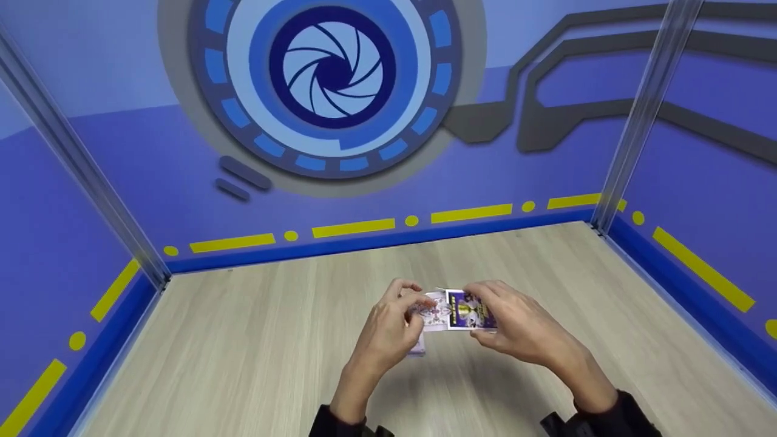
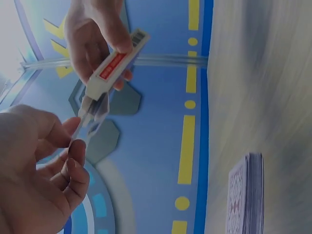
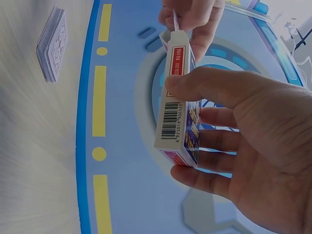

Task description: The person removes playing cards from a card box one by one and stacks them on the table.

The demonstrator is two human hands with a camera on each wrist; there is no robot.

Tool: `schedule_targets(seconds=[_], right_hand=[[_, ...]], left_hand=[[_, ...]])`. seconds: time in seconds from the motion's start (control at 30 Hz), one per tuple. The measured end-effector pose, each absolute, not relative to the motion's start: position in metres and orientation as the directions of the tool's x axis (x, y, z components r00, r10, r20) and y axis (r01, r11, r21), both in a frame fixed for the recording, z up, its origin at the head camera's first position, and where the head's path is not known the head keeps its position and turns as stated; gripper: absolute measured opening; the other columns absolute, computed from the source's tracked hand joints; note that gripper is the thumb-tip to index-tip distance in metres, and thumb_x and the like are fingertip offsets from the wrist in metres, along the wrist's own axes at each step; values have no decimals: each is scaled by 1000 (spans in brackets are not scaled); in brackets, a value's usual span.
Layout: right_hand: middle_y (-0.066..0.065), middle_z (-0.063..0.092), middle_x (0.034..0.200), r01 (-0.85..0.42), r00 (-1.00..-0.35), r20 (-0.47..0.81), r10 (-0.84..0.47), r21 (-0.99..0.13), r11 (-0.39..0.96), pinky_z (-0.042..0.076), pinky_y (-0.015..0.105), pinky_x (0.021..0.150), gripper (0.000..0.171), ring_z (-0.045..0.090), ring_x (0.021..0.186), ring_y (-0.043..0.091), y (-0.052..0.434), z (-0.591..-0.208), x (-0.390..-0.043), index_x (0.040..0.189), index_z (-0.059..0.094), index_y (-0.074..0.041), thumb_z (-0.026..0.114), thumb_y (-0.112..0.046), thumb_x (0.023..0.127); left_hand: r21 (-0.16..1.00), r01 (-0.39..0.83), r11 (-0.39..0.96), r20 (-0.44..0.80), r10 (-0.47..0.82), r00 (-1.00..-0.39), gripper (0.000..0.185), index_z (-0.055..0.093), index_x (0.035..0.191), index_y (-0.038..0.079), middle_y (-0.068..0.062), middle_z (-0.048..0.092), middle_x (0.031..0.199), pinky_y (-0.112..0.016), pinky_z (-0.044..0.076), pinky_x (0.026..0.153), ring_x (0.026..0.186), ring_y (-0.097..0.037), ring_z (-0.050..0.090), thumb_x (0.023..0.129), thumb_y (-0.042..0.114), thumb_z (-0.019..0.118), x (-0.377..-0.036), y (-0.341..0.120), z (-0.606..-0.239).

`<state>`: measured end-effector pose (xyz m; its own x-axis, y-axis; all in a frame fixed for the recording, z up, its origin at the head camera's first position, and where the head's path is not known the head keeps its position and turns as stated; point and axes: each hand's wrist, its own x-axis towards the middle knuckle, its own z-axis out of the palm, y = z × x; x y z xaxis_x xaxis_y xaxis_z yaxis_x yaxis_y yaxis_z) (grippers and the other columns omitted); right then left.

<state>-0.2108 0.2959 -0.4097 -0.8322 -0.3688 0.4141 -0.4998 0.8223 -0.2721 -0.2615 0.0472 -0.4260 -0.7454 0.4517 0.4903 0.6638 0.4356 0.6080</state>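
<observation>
Two hands met above the worktop [image 1: 243,364] in the head view: the right hand [image 1: 522,328] clasped a purple card box [image 1: 470,311], and the left hand [image 1: 388,328] pinched cards at its 9 o'clock end. From the left wrist, the box's white edge bore a red label, unreadable, with a card stack [image 2: 246,195] lying at 4 o'clock. From the right wrist, a barcode [image 3: 170,119] beginning 6 92501 showed.

On the card box [image 3: 178,105] I read a barcode with digits that look like 6 925019 900322; the print on its red label is too small to read.
</observation>
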Motion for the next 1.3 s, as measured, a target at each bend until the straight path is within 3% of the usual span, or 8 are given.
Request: schedule_targets(seconds=[0.17, 0.33, 0.6, 0.77, 1.0, 1.3], right_hand=[[8, 64, 129, -503, -830, 414, -374, -267, 822, 56, 42, 86, 63, 62, 110, 19, 296, -411, -212, 138, 58, -6, 86, -19, 82], [9, 64, 129, -505, -827, 413, -382, -247, 827, 55, 44, 88, 64, 62, 112, 20, 297, -412, -213, 137, 58, -5, 87, -20, 82], [9, 64, 129, -500, -834, 399, -381, -256, 827, 55, 42, 87, 64, 61, 110, 19, 296, -412, -213, 138, 58, -5, 86, -21, 83], [10, 64, 130, -501, -836, 395, -381, -266, 824, 55, 43, 88, 65, 62, 111, 20, 296, -412, -213, 138, 57, -5, 86, -21, 83], [9, 64, 130, -474, -849, 394, -352, -275, 836, 56, 43, 90, 64, 62, 112, 20, 298, -411, -212, 137, 59, -6, 87, -21, 82], [9, 65, 129, -463, -842, 434, -319, -278, 842, 53, 41, 82, 64, 61, 107, 19, 308, -405, -212, 137, 59, -5, 87, -20, 82]], left_hand=[[498, 715, 491, 461, 548, -698, 18, 75, 110, 17, 0, 61, 127, -27, 52, 77, 92, -11, 61, 92, 14, 74, -264, 42, -427], [425, 727, 539, 429, 587, -687, 33, 71, 115, 22, 1, 58, 130, -32, 54, 83, 100, -14, 63, 87, 28, 86, -264, 40, -427], [367, 736, 569, 418, 606, -677, 37, 68, 120, 24, -1, 59, 138, -42, 55, 92, 109, -18, 67, 87, 29, 85, -263, 41, -428], [342, 750, 566, 425, 618, -661, 36, 68, 121, 24, 0, 61, 135, -40, 55, 92, 108, -18, 67, 89, 29, 83, -264, 40, -429], [367, 755, 543, 437, 617, -655, 34, 69, 120, 22, -1, 62, 132, -38, 52, 98, 117, -18, 61, 90, 26, 83, -268, 35, -427], [391, 730, 560, 458, 570, -682, 31, 71, 118, 18, -2, 62, 130, -42, 46, 105, 121, -21, 57, 89, 23, 82, -273, 18, -421]])
